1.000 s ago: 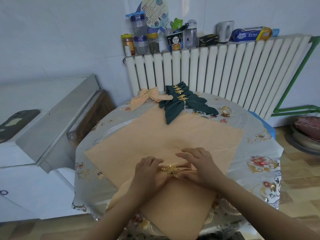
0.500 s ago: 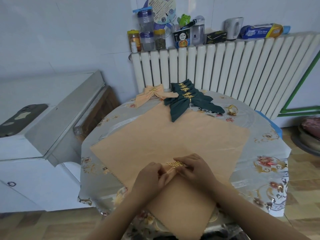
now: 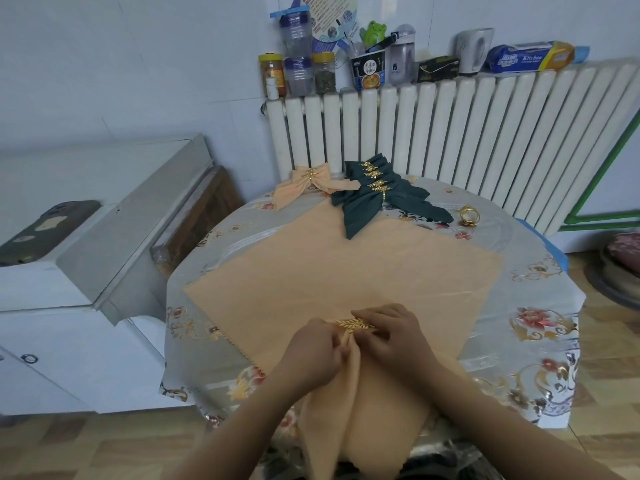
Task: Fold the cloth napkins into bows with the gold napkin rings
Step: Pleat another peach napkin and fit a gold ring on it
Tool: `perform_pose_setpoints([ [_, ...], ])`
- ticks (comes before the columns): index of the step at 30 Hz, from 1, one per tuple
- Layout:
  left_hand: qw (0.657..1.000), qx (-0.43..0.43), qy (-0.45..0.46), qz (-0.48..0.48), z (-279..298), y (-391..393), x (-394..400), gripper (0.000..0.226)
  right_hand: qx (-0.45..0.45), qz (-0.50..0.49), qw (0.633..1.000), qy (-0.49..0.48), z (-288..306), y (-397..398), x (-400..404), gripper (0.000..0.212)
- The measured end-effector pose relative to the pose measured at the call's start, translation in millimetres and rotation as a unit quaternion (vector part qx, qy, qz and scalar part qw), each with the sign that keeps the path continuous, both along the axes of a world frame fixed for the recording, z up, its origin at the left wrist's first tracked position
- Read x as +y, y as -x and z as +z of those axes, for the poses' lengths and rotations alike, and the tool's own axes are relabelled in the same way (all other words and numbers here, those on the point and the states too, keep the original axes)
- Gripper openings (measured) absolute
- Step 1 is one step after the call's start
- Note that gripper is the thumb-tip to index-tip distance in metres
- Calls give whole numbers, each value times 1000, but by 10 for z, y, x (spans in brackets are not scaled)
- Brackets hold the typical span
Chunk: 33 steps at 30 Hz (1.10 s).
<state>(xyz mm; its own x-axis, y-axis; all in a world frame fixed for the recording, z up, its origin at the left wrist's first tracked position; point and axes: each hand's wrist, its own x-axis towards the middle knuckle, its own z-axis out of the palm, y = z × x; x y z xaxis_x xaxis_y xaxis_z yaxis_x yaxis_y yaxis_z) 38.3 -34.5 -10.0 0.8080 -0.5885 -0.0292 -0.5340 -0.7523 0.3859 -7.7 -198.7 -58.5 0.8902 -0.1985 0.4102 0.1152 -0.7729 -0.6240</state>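
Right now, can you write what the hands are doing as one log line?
step: ringing peach napkin | left hand: pinches napkin | right hand: holds gold ring | spare ring: on table

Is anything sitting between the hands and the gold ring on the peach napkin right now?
Nothing visible: the left hand and right hand both pinch the peach napkin beside the gold ring.

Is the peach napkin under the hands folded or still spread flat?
Mostly spread: the peach napkin lies flat across the table; only its near corner is gathered, through the gold ring held by both hands.
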Motion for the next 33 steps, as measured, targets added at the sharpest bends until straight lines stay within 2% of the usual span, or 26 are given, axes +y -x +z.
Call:
perform_pose_setpoints([
  [6, 999, 0, 34, -31, -60, 136, 35, 21, 97, -51, 994, -7, 107, 17, 68, 67],
  [10, 999, -18, 27, -37, -83, 72, 80, 31, 134, -39, 990, -3, 106, 51, 52, 73],
  [12, 999, -22, 45, -16, -142, 21, 100, 37, 125, -21, 990, -57, 126, 91, 42, 64],
  [14, 993, -34, 102, 40, -173, -18, 91, 34, 110, -35, 985, -125, 169, 128, -11, 47],
  [16, 987, -53, 124, 87, -207, -62, 77, 34, 118, -83, 982, -125, 166, 142, -104, 37],
  [18, 991, -67, 96, 59, -218, -127, 58, 46, 134, -114, 980, -95, 149, 157, -184, 33],
  [21, 996, -51, 54, -42, -169, -218, -54, 71, 150, -110, 979, -79, 176, 171, -201, 28],
  [23, 995, -21, 45, -88, -172, -239, -136, 71, 138, -109, 981, -78, 177, 175, -157, 26],
  [25, 989, 16, 105, -100, -238, -221, -181, 58, 122, -120, 982, -80, 141, 209, -90, 29],
  [28, 968, 45, 238, -59, -306, -179, -178, 53, 95, -137, 979, -121, 75, 309, 41, 39],
  [33, 954, 43, 296, -13, -331, -102, -218, 51, 42, -160, 974, -152, 26, 403, 188, 49],
])
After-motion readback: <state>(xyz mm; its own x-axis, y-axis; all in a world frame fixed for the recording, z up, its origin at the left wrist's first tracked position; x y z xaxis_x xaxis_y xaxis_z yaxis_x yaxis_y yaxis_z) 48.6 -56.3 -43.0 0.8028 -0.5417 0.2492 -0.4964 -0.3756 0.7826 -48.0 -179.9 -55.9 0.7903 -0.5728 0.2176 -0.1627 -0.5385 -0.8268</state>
